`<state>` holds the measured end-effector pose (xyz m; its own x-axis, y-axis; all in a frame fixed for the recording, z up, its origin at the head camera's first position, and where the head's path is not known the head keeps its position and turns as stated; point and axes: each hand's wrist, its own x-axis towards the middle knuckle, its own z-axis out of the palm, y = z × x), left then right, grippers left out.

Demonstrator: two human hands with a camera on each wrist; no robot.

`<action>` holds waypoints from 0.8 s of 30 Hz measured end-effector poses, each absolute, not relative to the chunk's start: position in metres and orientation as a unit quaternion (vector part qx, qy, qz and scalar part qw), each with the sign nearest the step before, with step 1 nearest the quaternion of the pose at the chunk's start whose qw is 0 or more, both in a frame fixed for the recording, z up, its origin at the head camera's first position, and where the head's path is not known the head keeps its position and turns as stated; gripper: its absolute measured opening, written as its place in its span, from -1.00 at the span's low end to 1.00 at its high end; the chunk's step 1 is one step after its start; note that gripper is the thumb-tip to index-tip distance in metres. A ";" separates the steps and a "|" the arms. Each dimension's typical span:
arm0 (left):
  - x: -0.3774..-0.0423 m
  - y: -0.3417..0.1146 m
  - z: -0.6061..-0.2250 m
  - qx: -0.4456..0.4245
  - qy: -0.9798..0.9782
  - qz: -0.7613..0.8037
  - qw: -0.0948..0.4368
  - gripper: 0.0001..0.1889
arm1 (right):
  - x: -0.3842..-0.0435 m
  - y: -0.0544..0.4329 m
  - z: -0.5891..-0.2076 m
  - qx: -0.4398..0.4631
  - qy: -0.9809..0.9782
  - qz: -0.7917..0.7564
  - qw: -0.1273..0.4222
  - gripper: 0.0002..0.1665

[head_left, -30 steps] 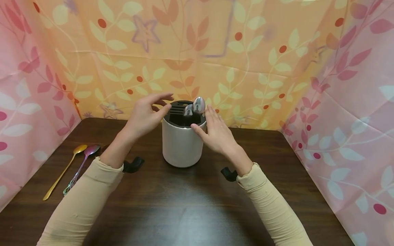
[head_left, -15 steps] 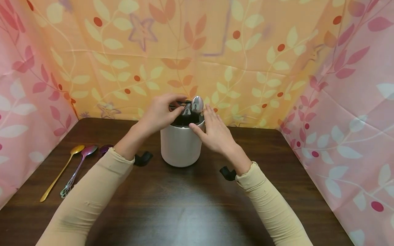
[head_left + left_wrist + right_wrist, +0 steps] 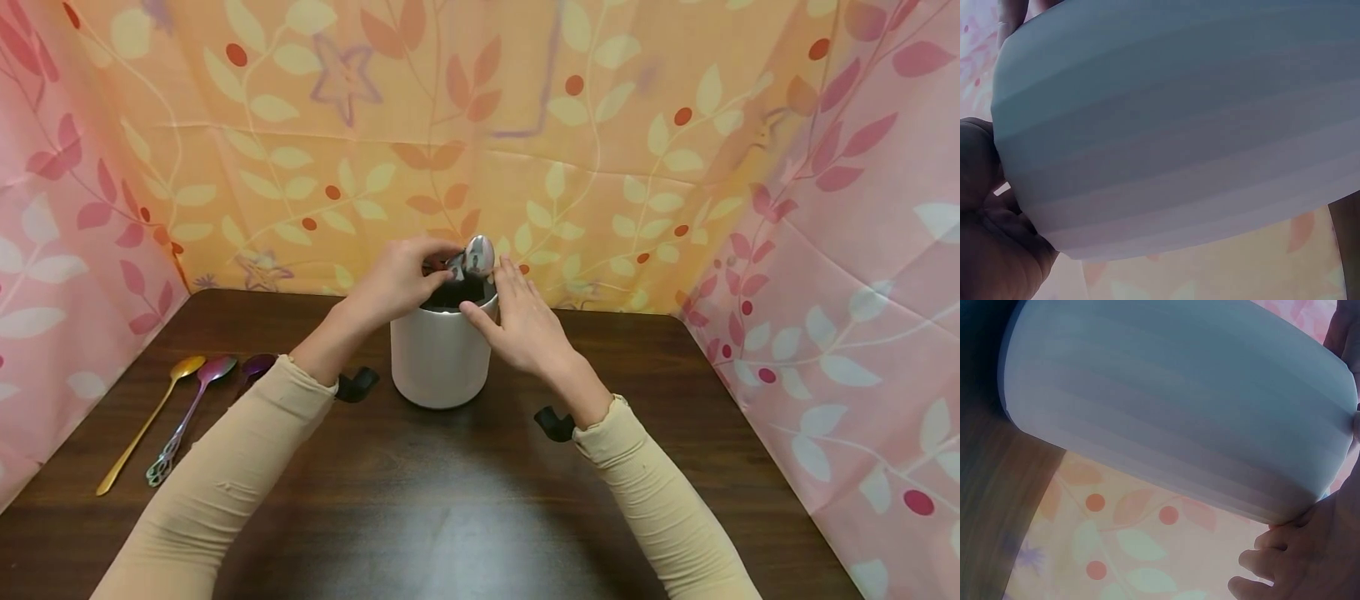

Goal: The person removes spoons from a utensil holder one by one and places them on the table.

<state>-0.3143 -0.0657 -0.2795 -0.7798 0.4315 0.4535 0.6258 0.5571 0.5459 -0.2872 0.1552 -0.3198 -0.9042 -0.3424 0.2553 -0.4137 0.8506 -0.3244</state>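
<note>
Leafy cloth (image 3: 510,117) backs a ribbed canister (image 3: 440,360); left hand (image 3: 400,277) pinches 1 half-hidden spoon (image 3: 458,267) inside, straight-fingered right hand (image 3: 527,323) touches the canister.

Canister (image 3: 440,358), white; insert (image 3: 463,296), black. Silver spoons (image 3: 480,255), mirror-bright. Gold spoon (image 3: 150,427). Pink-purple spoon (image 3: 189,414), greenish handle. Dark purple spoon (image 3: 258,364). Table (image 3: 450,500), dark brown, wood-grained. Sleeves (image 3: 247,458), cream. Wrist mounts (image 3: 553,424), black. Back cloth (image 3: 510,100), orange-yellow, cream and orange leaves, red dots, purple star outline. Side cloths (image 3: 885,275), pink, white and deep-pink leaves, magenta dots
</note>
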 end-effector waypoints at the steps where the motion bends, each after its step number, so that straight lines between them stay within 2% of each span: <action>1: -0.314 -0.066 -0.280 -0.302 -0.872 -0.361 0.133 -0.61 | -0.287 0.155 -0.320 0.197 -0.957 0.189 0.093 0.19; 24: -0.311 -0.076 -0.280 -0.261 -0.828 -0.478 0.135 -0.65 | -0.285 0.155 -0.319 0.196 -0.957 0.190 0.094 0.20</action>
<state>-0.3108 -0.0756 -0.2796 -0.8271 0.3041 0.4727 0.5615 0.4069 0.7205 -0.2846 0.1551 -0.3185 -0.9055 -0.3400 0.2541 -0.4113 0.8506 -0.3276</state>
